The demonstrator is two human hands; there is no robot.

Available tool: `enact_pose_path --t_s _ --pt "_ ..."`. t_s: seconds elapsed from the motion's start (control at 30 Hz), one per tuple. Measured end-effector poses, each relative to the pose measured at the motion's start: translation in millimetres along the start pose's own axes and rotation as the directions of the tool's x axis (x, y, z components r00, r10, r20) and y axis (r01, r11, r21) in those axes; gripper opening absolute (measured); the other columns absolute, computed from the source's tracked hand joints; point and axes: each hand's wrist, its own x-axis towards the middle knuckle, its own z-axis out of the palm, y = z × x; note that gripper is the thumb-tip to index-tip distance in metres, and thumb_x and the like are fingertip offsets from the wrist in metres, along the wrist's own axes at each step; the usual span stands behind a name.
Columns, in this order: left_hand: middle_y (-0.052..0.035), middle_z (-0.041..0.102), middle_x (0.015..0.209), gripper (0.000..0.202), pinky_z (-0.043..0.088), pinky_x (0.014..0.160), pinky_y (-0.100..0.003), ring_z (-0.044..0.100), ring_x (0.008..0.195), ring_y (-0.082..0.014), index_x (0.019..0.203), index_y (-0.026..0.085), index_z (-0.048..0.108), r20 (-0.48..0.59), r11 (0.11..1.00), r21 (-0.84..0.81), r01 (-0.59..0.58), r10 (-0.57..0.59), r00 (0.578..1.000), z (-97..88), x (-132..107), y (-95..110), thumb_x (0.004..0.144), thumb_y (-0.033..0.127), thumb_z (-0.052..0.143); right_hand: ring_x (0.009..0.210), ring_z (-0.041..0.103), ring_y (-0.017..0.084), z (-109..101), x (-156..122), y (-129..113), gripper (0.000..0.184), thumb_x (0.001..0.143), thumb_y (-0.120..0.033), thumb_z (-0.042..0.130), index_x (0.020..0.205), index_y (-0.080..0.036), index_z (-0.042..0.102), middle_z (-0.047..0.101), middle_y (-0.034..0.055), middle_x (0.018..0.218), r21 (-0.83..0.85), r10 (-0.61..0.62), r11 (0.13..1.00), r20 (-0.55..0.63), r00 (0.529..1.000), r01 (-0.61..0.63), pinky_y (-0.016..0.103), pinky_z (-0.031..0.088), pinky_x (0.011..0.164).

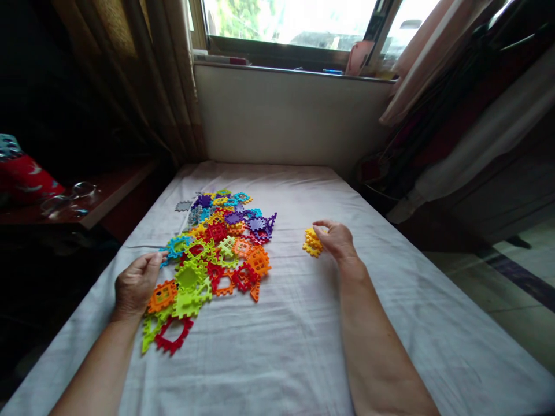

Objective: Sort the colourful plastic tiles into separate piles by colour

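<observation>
A heap of colourful interlocking plastic tiles (217, 248) lies on a white sheet (286, 346) covering a bed. My left hand (136, 283) rests at the heap's left edge, fingers curled, thumb touching a blue tile (176, 247); whether it grips a tile is unclear. My right hand (338, 240) is off to the right of the heap, fingers closed round a small stack of yellow tiles (312, 242) resting on the sheet.
A wall and a window sill (295, 69) with small items stand beyond the bed. A dark side shelf (87, 202) with glass objects is at the left. Curtains hang on both sides. Tiled floor (511, 289) shows at the right.
</observation>
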Motion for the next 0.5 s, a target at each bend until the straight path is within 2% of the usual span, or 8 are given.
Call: enact_pose_path --t_s 0.07,0.17,0.27,0.33,0.4,0.5 --pt "-0.0051 0.076 0.089 0.041 0.056 0.092 -0.039 0.071 0.090 -0.0244 0.090 0.021 0.071 -0.002 0.999 0.029 -0.022 0.022 1.000 0.4 -1 1 0.078 0.057 0.056 0.100 0.071 0.022 2 -5 -16 0.023 0.087 -0.029 0.059 0.100 -0.026 0.078 0.078 0.0042 0.104 0.015 -0.053 0.998 0.005 0.999 0.053 0.033 0.051 0.092" --pt "-0.0040 0.077 0.089 0.039 0.056 0.090 -0.036 0.071 0.090 -0.0234 0.089 0.021 0.071 -0.002 0.996 0.062 -0.069 0.070 0.998 1.5 -2 3 0.078 0.056 0.055 0.102 0.070 0.020 14 -19 -51 0.023 0.090 -0.026 0.058 0.102 -0.026 0.077 0.076 0.0042 0.109 0.085 -0.253 0.965 0.062 0.966 0.247 0.031 0.050 0.093" --pt "-0.0034 0.077 0.089 0.040 0.056 0.087 -0.034 0.071 0.090 -0.0228 0.088 0.022 0.071 0.006 0.991 0.087 -0.106 0.106 0.994 2.9 -4 4 0.079 0.057 0.055 0.103 0.068 0.019 36 -35 -97 0.023 0.092 -0.026 0.058 0.107 -0.027 0.075 0.075 0.0036 0.112 0.160 -0.479 0.875 0.137 0.867 0.458 0.029 0.050 0.093" --pt "-0.0036 0.077 0.090 0.041 0.056 0.087 -0.034 0.071 0.090 -0.0228 0.089 0.022 0.072 0.013 0.989 0.101 -0.111 0.110 0.994 3.6 -4 5 0.079 0.058 0.054 0.111 0.064 0.019 52 -42 -129 0.028 0.093 -0.030 0.057 0.117 -0.027 0.071 0.070 0.0039 0.123 0.174 -0.592 0.806 0.199 0.781 0.566 0.030 0.047 0.098" --pt "-0.0046 0.077 0.091 0.042 0.055 0.089 -0.034 0.071 0.091 -0.0234 0.090 0.021 0.073 0.025 0.988 0.113 -0.108 0.106 0.994 3.9 -4 4 0.079 0.057 0.054 0.124 0.056 0.022 66 -43 -158 0.037 0.093 -0.037 0.057 0.129 -0.029 0.064 0.063 0.0055 0.136 0.129 -0.630 0.775 0.236 0.740 0.619 0.036 0.042 0.106" --pt "-0.0062 0.077 0.093 0.044 0.055 0.089 -0.034 0.071 0.092 -0.0238 0.090 0.020 0.073 0.034 0.988 0.115 -0.107 0.104 0.994 3.9 -4 4 0.079 0.057 0.053 0.142 0.037 0.030 82 -37 -189 0.056 0.090 -0.053 0.059 0.142 -0.033 0.052 0.044 0.0073 0.154 0.028 -0.592 0.793 0.271 0.759 0.609 0.051 0.030 0.114"
